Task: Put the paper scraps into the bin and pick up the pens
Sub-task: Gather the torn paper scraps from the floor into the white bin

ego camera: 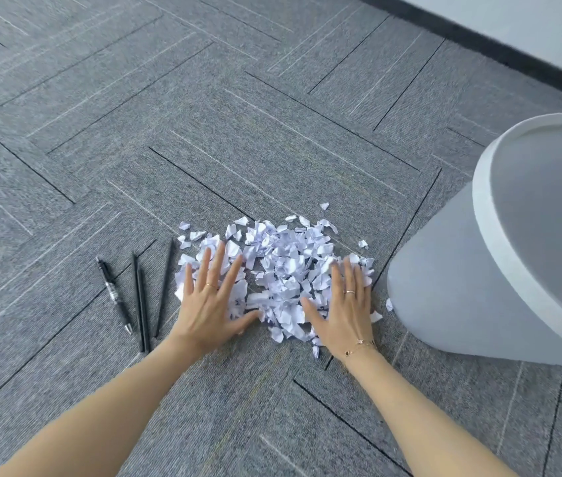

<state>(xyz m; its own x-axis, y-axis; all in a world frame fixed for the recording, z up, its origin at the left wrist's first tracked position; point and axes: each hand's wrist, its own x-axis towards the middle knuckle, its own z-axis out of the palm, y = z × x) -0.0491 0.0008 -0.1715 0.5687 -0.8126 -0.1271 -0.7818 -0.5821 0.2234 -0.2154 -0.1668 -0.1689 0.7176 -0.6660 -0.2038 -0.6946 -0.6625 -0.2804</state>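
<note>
A heap of white paper scraps lies on the grey carpet in front of me. My left hand rests flat on the heap's left side, fingers spread. My right hand lies flat on its right side, fingers spread too. Neither hand holds anything. Left of the heap lie several black pens: a clicker pen, two thin ones side by side and one more closest to the scraps. A pale grey bin with a white rim stands just right of the heap.
Grey carpet tiles cover the floor all around. A white wall with a dark skirting strip runs across the upper right corner, behind the bin. A few stray scraps lie beyond the heap and against the bin's foot.
</note>
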